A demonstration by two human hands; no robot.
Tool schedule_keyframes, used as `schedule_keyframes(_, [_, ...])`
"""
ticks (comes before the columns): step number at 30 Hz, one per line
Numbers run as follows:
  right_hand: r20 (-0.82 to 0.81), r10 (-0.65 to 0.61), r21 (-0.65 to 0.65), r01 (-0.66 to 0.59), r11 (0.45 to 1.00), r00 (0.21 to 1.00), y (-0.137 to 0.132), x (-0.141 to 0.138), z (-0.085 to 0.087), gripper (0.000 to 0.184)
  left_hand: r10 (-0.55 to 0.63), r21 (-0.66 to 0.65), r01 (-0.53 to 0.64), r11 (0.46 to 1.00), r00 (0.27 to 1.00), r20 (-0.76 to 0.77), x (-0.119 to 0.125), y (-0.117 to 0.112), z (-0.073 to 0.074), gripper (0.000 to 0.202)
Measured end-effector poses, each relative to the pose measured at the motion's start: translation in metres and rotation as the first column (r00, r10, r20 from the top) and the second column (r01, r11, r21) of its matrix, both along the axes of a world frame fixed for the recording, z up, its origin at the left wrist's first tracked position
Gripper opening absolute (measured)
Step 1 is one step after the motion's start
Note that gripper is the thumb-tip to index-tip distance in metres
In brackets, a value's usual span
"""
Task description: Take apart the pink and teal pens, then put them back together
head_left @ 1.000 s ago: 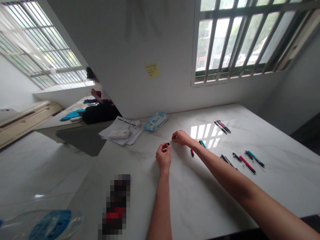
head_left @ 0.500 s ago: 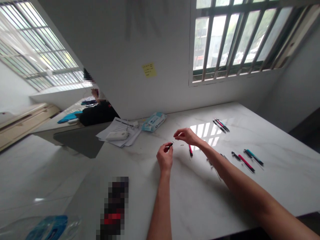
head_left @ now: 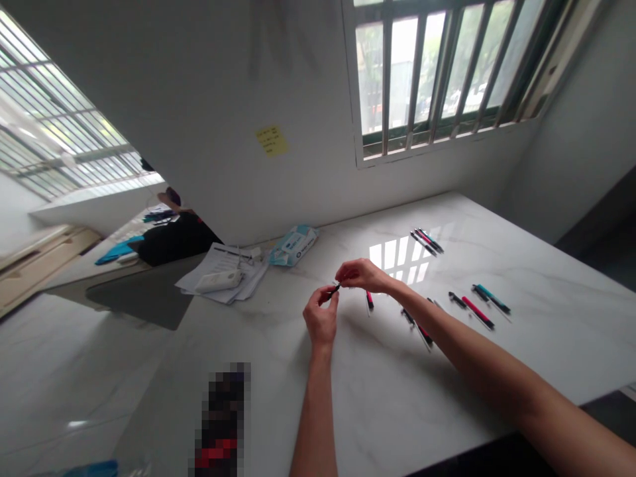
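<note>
Over a white marble table, my left hand pinches a small black pen part between thumb and fingers. My right hand is closed just to the right of it, fingertips meeting the same black piece. A red pen piece lies on the table right below my right wrist. More pen parts lie beside my right forearm.
Red and teal pens lie at the right, three more pens near the window's reflection. A blue wipes pack, papers with a white device sit at the back left. A blurred bottle stands near me. Another person sits far left.
My hands have come together: the right hand moved back to the left hand and now touches the black piece. The view has shifted, so things sit further left.
</note>
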State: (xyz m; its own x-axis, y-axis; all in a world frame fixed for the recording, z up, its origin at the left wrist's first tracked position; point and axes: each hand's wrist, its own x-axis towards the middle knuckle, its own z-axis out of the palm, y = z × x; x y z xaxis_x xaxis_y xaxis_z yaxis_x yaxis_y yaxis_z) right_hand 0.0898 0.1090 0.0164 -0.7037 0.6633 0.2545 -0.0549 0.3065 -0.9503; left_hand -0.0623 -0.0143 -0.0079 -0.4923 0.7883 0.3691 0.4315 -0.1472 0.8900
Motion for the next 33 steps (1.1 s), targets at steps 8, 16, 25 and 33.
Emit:
schedule_keyframes(8, [-0.019,0.044,-0.007,-0.044,0.999,0.999,0.005,0.0,0.001,0.024,-0.012,-0.004,0.012,1.0,0.999,0.031,-0.001,0.003,-0.003,0.02])
schedule_keyframes(16, [-0.017,0.054,-0.021,-0.055,0.998,0.998,0.005,0.001,0.004,0.026,-0.028,0.004,0.028,1.0,0.999,0.044,-0.001,0.005,-0.003,0.024])
schedule_keyframes(25, [0.104,-0.011,0.096,0.001,0.995,0.995,0.0,0.003,0.008,0.017,-0.024,-0.003,0.024,1.0,1.0,-0.01,0.0,0.002,-0.002,0.021])
schedule_keyframes(33, [0.08,-0.011,0.129,0.001,0.992,0.997,0.001,0.007,0.012,0.017,-0.017,-0.019,0.017,1.0,1.0,0.01,0.002,0.004,-0.004,0.027])
